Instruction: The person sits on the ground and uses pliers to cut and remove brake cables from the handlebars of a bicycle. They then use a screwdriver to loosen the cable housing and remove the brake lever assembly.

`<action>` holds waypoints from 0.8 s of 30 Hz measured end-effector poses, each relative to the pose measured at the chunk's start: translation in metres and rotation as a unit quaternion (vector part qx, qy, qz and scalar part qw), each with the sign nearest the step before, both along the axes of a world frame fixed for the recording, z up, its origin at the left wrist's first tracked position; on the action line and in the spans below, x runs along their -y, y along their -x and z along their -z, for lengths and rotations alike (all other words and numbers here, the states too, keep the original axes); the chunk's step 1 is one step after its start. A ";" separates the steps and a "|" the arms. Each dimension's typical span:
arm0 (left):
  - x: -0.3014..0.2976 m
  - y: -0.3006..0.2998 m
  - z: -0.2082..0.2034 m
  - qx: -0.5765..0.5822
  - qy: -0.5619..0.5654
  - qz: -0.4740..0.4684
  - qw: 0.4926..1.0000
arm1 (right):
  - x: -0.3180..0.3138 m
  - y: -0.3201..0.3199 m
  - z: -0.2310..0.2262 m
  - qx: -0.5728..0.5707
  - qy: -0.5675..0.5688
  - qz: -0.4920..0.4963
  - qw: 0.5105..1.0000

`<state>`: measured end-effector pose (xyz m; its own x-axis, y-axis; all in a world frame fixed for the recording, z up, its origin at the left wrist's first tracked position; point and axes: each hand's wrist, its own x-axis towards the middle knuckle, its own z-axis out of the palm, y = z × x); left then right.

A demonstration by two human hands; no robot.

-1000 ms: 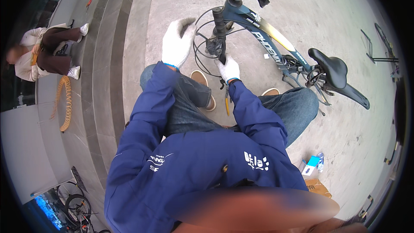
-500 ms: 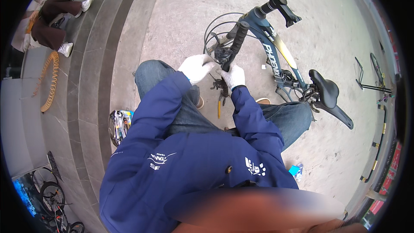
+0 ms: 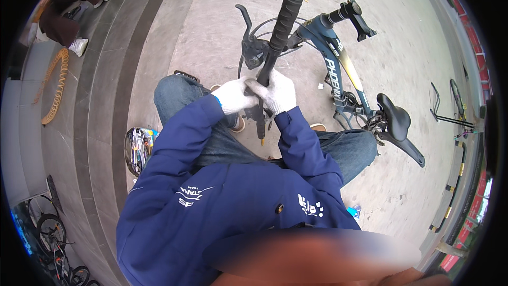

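Observation:
My white-gloved right hand (image 3: 280, 92) wraps around the middle of a black handlebar (image 3: 268, 66), which stands steeply in front of me with its rubber grip (image 3: 286, 21) toward the top. My left hand (image 3: 231, 97), also gloved, is closed at the same spot, its fingertips meeting the bar beside my right thumb; what they press on is hidden. A brake lever (image 3: 244, 21) and a black shifter (image 3: 255, 53) hang on the bar's left side. Cables link them to a dark blue bicycle frame (image 3: 330, 61). The frame's stem (image 3: 349, 13) is apart from the handlebar.
The frame's saddle (image 3: 394, 114) lies by my right knee. At my left is a bag of tools (image 3: 140, 151). Stone steps (image 3: 106, 111), a coiled yellow hose (image 3: 55, 92) and a seated person (image 3: 66, 16) are farther left. Bicycle parts (image 3: 450, 111) lie far right.
The handlebar has risen toward me, its grip end now higher and larger in view. Both hands have come together on the bar's middle; my left hand was slightly higher and apart before.

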<state>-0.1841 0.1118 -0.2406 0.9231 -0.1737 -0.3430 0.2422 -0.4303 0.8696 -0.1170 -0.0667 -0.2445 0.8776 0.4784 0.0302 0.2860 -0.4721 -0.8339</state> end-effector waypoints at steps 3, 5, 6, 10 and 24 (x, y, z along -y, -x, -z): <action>0.002 0.008 0.001 -0.001 0.038 -0.016 0.999 | -0.018 0.008 -0.015 0.041 -0.001 0.001 0.999; 0.008 0.012 0.006 0.032 -0.044 -0.047 0.997 | -0.029 0.011 -0.021 0.063 -0.011 -0.002 0.998; 0.012 0.015 0.009 0.056 -0.102 -0.054 0.992 | -0.032 0.013 -0.023 0.060 -0.008 -0.004 0.998; 0.006 0.024 0.014 0.136 -0.026 -0.183 0.973 | -0.032 0.007 -0.022 -0.020 -0.158 -0.006 0.987; -0.042 -0.041 -0.010 0.045 0.361 -0.511 0.778 | 0.059 -0.075 0.175 -0.328 -0.144 0.252 0.899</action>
<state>-0.1428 0.1533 -0.2311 0.7199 0.5506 -0.4226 0.0605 0.5568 0.8284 -0.0417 -0.1258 -0.4198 0.8546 0.0699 -0.5146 -0.5021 -0.1420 -0.8531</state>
